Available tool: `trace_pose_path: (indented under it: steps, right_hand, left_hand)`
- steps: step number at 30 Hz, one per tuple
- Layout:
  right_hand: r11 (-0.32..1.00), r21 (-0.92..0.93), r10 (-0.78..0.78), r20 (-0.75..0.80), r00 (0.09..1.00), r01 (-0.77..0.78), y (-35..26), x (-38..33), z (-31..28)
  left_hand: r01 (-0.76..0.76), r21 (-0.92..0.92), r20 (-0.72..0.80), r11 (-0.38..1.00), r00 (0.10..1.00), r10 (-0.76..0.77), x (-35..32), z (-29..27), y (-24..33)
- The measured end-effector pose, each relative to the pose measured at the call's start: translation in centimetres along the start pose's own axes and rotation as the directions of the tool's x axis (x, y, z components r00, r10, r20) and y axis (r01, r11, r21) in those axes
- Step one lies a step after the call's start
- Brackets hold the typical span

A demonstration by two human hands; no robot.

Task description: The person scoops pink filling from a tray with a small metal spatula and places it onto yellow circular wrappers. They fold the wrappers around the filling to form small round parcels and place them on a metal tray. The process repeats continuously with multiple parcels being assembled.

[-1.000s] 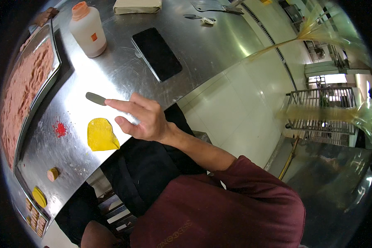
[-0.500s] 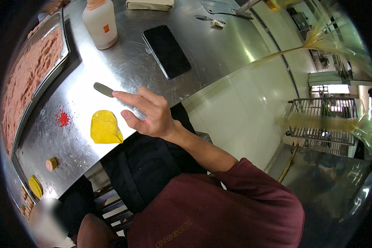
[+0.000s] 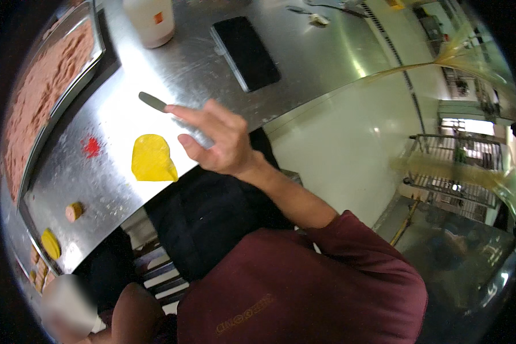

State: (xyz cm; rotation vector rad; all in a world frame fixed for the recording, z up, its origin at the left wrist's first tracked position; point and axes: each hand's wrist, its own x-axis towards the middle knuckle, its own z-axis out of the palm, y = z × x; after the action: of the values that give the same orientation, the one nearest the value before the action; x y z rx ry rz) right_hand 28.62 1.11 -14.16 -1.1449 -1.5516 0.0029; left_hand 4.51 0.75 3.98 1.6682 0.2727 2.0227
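My right hand (image 3: 223, 140) is closed around a narrow metal spatula (image 3: 153, 102), with the index finger stretched along it and the rounded blade pointing to the far left. Just left of the hand, apart from it, a flat yellow dough wrapper (image 3: 152, 159) lies on the steel table, one corner folded. Left of that is a scatter of red bits (image 3: 91, 147). A small yellow dumpling (image 3: 73, 212) with a pink top and a stack of yellow wrappers (image 3: 50, 245) sit nearer the left. My left arm (image 3: 133, 315) reaches to the lower left; a blurred patch hides its hand.
A deep metal tray of pink minced filling (image 3: 49, 86) runs along the left. Several dumplings (image 3: 40, 269) show at the lower left edge. Farther back are a white bottle (image 3: 149, 26), a black phone (image 3: 246, 54) and a spoon (image 3: 298, 10). A wire rack (image 3: 453, 172) stands at right.
The view has shifted, so the table's things sit higher in the picture. My right hand keeps its hold on the spatula over about the same spot. The wrapper has not visibly moved.
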Motion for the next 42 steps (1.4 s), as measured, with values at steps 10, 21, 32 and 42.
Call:
trace_pose_path:
  steps: [10,21,32,42]
  right_hand:
    - [0.986,-0.015,0.165,0.029,0.986,-0.165,-0.9,0.2,-0.5]
    - [0.989,-0.018,0.145,0.048,0.988,-0.144,-1.0,0.4,-0.3]
    - [0.978,-0.039,0.206,0.122,0.971,-0.203,-1.5,0.3,-0.4]
    - [0.993,0.09,0.034,0.38,0.924,-0.073,-5.2,10.8,1.0]
  left_hand:
    - [0.288,0.726,0.446,0.624,0.494,-0.747,-8.1,-3.5,-7.7]
    - [0.596,0.59,0.273,0.544,0.487,-0.829,-8.5,-3.5,-9.1]
    - [0.779,0.368,0.215,0.508,0.46,-0.862,-7.8,-3.9,-8.6]
    - [0.908,-0.214,0.07,0.361,0.383,-0.921,-5.9,-6.2,-7.6]
